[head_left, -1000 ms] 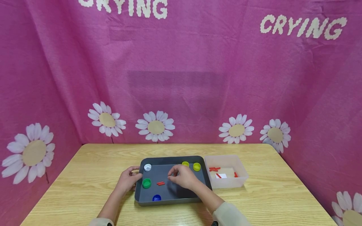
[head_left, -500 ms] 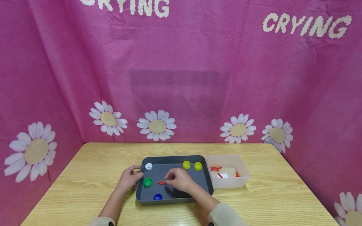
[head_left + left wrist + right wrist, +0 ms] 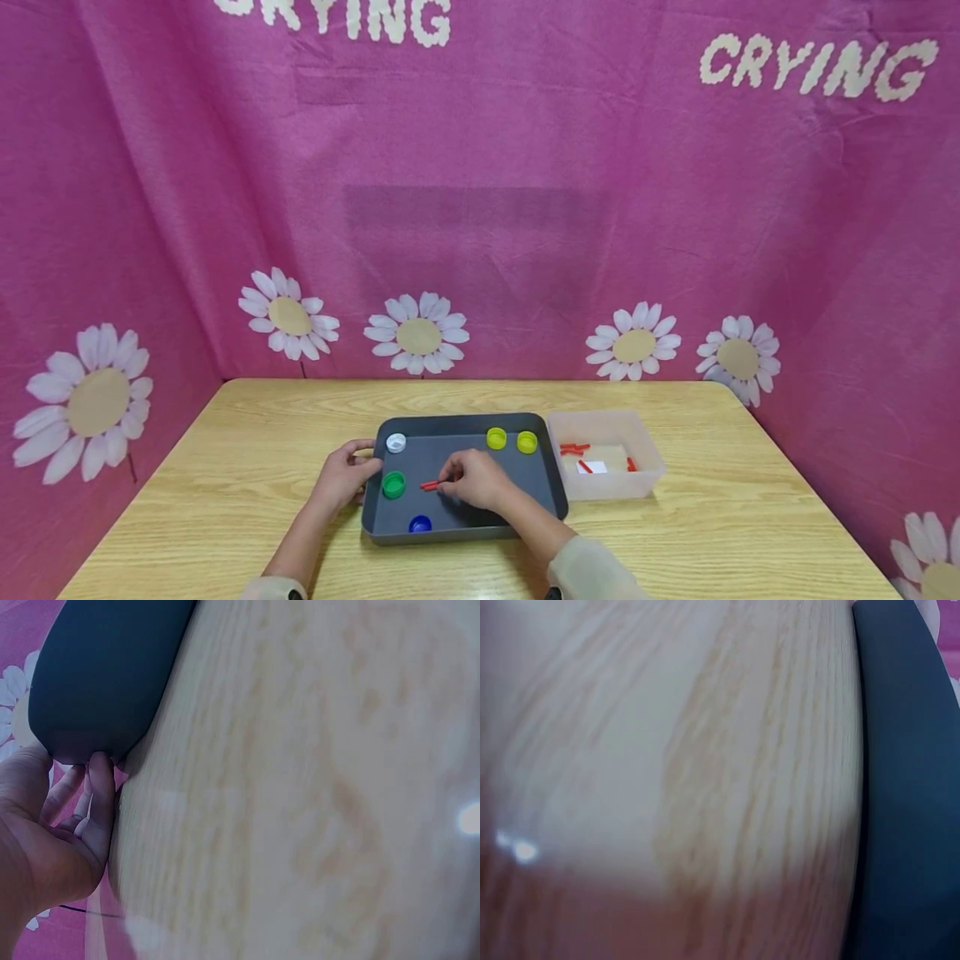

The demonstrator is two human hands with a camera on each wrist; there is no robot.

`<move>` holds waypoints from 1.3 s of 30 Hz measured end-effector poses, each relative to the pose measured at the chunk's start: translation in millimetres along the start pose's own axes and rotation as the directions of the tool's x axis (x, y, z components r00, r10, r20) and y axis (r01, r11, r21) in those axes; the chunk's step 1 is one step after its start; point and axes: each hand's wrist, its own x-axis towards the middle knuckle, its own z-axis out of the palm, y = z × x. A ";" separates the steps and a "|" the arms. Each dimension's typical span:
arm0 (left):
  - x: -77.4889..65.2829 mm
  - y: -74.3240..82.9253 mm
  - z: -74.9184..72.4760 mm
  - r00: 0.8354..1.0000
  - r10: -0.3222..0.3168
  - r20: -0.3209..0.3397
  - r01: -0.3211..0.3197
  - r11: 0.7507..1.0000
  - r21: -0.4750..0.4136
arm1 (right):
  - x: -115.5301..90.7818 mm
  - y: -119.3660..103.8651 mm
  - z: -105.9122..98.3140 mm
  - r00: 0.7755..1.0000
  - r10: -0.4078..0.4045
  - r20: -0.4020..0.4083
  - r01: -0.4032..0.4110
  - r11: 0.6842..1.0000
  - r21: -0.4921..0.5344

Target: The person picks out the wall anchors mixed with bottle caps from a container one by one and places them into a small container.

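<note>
In the head view, my right hand (image 3: 474,480) is over the middle of the dark grey tray (image 3: 465,532), with thumb and fingertips pinching the right end of a short red stick. Two such red sticks (image 3: 429,486) lie side by side there, partly covered by the fingertips. My left hand (image 3: 345,475) grips the tray's left end, thumb by the rim. From the left wrist, that hand (image 3: 60,832) shows its thumb and fingers against the tray's end wall (image 3: 101,690). The right wrist view shows the tray's outer side (image 3: 911,787) but not the fingers.
Bottle caps sit in the tray: white (image 3: 396,442), green (image 3: 393,485), blue (image 3: 420,524) and two yellow ones (image 3: 497,438) at the back. Against its right side stands a clear plastic box (image 3: 611,487) with several red sticks (image 3: 574,448) and a white card (image 3: 596,468).
My right hand has come down and left from above the tray to the red sticks, uncovering the yellow caps. The left hand keeps its hold on the tray.
</note>
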 end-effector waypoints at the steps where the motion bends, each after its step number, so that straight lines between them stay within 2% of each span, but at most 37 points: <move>1: -0.2 0.3 0.0 1.000 0.001 0.000 -0.001 1.000 0.000 | 0.3 0.5 0.2 1.000 0.005 0.002 -0.005 1.000 0.000; 20: -1.6 -3.0 0.6 1.000 -0.007 -0.003 0.007 1.000 0.001 | 0.3 1.6 3.0 0.999 0.028 0.021 -0.027 0.998 -0.061; 34: -1.2 -0.8 0.5 1.000 -0.007 -0.004 0.007 1.000 0.002 | -5.2 5.7 -12.0 0.998 -0.054 -0.013 0.054 0.998 0.028; 39: -0.5 0.2 0.3 1.000 -0.002 -0.001 0.002 1.000 0.001 | -8.8 5.9 -22.4 0.998 -0.050 -0.033 0.052 0.996 0.070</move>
